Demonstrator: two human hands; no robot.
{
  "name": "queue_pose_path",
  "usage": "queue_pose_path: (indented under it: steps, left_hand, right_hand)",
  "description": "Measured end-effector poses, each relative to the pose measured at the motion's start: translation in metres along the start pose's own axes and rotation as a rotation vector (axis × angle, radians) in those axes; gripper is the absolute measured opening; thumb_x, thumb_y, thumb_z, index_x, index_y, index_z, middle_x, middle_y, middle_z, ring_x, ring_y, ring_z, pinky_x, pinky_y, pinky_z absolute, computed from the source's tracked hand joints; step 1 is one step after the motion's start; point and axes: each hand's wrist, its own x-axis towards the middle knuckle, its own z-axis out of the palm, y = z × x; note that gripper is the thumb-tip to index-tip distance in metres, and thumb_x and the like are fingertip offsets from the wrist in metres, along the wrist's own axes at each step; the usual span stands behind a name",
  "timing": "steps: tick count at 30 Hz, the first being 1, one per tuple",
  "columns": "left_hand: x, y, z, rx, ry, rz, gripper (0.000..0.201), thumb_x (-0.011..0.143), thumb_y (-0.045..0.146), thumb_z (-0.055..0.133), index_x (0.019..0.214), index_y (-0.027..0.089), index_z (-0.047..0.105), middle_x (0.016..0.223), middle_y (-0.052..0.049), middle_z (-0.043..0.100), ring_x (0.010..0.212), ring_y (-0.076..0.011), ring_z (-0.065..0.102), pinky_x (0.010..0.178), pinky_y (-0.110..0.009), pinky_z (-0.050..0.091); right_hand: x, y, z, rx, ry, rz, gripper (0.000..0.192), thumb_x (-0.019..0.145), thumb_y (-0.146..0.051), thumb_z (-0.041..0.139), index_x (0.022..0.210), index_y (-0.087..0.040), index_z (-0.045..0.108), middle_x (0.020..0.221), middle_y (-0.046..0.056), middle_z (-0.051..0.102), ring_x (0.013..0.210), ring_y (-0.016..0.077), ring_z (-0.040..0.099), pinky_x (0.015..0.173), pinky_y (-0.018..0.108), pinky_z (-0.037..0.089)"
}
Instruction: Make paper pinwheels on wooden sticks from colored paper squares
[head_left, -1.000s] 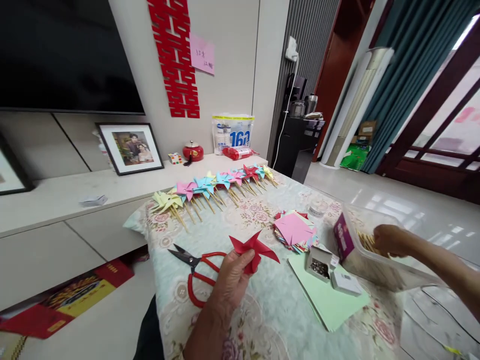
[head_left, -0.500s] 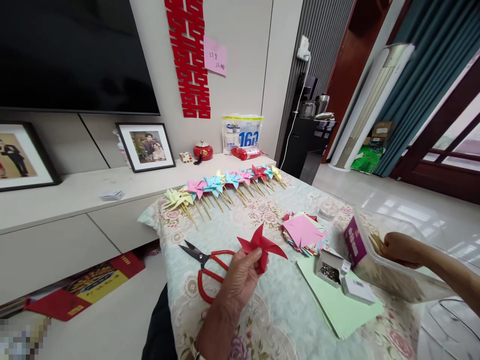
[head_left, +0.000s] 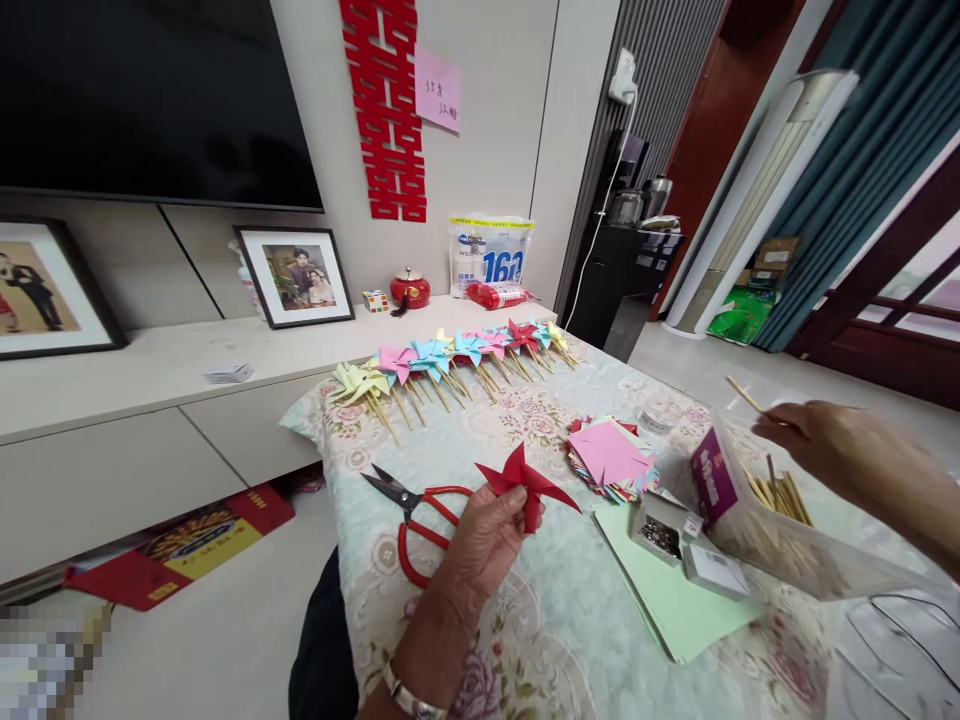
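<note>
My left hand pinches a red paper pinwheel head over the middle of the table, thumb on its centre. Red-handled scissors lie just left of that hand, blades apart. At the right, my right hand grips a thin wooden stick above a clear plastic box with a purple label. Several more wooden sticks stand and lie inside the box. Beside it, a small open box of metal pins rests on green paper sheets.
Finished pinwheels on sticks line the table's far edge. A stack of cut paper squares sits near a clear round container. Behind, a white cabinet holds a picture frame, a red pot and a plastic bag.
My right hand has come up out of the plastic box with a wooden stick in it. The left hand still holds the red pinwheel head in nearly the same place.
</note>
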Motion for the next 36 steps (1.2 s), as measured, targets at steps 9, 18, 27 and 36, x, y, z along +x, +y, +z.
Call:
queue_pose_path:
  steps: [9,18,27,36]
  left_hand:
    - [0.004,0.007,-0.005,-0.068,0.031,0.13,0.023,0.057,0.019,0.092,0.066,0.014,0.071,0.065,-0.002,0.073,0.068,-0.0157,0.069,0.077,-0.031,0.056]
    - [0.006,0.002,0.005,0.092,0.102,0.201,0.023,0.06,0.022,0.09,0.069,0.013,0.071,0.067,-0.004,0.074,0.066,-0.016,0.069,0.072,-0.028,0.054]
    - [0.002,-0.011,0.004,0.303,0.162,0.185,0.032,0.059,0.025,0.088,0.086,0.013,0.077,0.082,-0.006,0.079,0.073,-0.0179,0.07,0.074,-0.028,0.052]
    - [0.005,-0.019,-0.008,0.556,0.118,0.133,0.033,0.065,0.029,0.085,0.092,0.012,0.075,0.083,-0.006,0.078,0.073,-0.0182,0.068,0.073,-0.029,0.052]
  right_hand:
    - [-0.075,-0.198,0.066,1.179,-0.68,-0.193,0.044,0.077,-0.059,0.068,0.063,-0.02,0.053,0.056,-0.004,0.047,0.053,0.0121,0.04,0.05,0.025,0.029]
    - [-0.087,-0.219,0.109,1.475,-0.823,-0.085,0.046,0.067,-0.058,0.08,0.07,-0.019,0.056,0.055,-0.008,0.045,0.05,0.0084,0.035,0.05,0.024,0.025]
    - [-0.082,-0.184,0.098,1.614,-0.589,0.021,0.05,0.075,-0.052,0.078,0.11,-0.018,0.067,0.101,0.007,0.072,0.091,0.0218,0.063,0.077,0.031,0.047]
    - [-0.083,-0.195,0.104,1.498,-0.559,-0.054,0.032,0.068,-0.043,0.081,0.069,-0.017,0.062,0.066,-0.002,0.058,0.063,0.014,0.05,0.06,0.027,0.037]
